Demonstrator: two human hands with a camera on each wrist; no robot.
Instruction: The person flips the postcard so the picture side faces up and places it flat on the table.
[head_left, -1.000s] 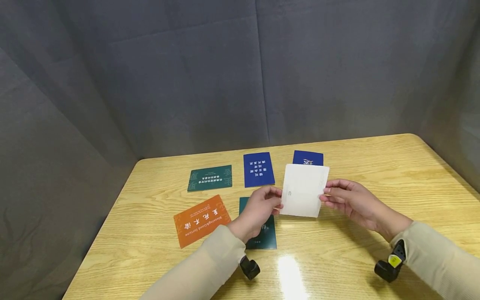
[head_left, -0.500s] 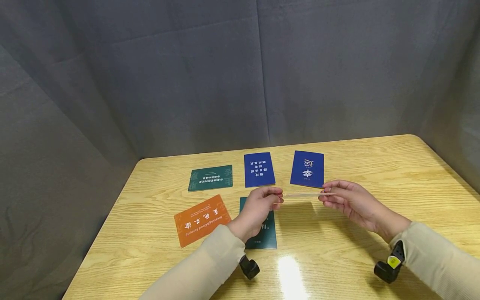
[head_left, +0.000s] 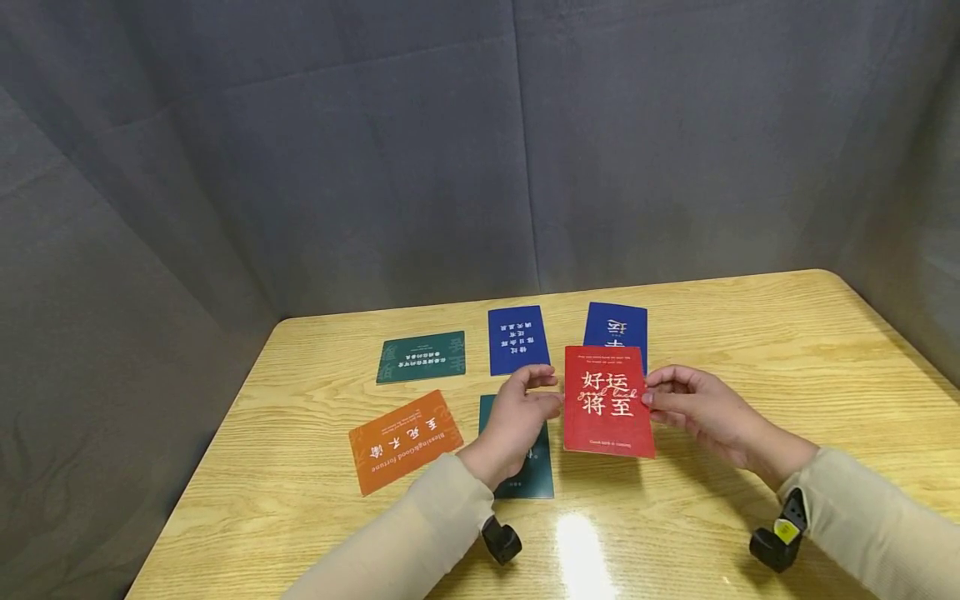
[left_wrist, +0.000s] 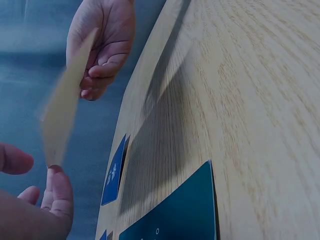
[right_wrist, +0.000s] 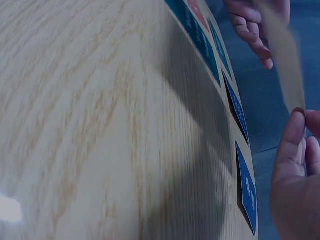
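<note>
A red card (head_left: pixel 609 402) with white lettering hangs above the table, its printed face toward the head camera. My right hand (head_left: pixel 708 417) pinches its right edge between thumb and fingers; the right wrist view shows that pinch at the card's pale back (right_wrist: pixel 287 62). At the card's left edge is my left hand (head_left: pixel 517 421), thumb and fingers spread apart. A fingertip of that hand (left_wrist: pixel 40 210) meets the card's edge in the left wrist view. Below the left hand lies a dark green card (head_left: pixel 528 475), partly covered by it.
Behind the red card lies a blue card (head_left: pixel 615 321), partly hidden. Another blue card (head_left: pixel 518 340) lies left of it. A green card (head_left: pixel 422 357) and an orange card (head_left: pixel 405 442) are on the left of the wooden table (head_left: pixel 300 533). Grey curtains (head_left: pixel 375 167) surround the table.
The held card has turned over from its white back, through edge-on, to its red printed face. The left hand's fingers have loosened from its edge. The cards on the table stay put.
</note>
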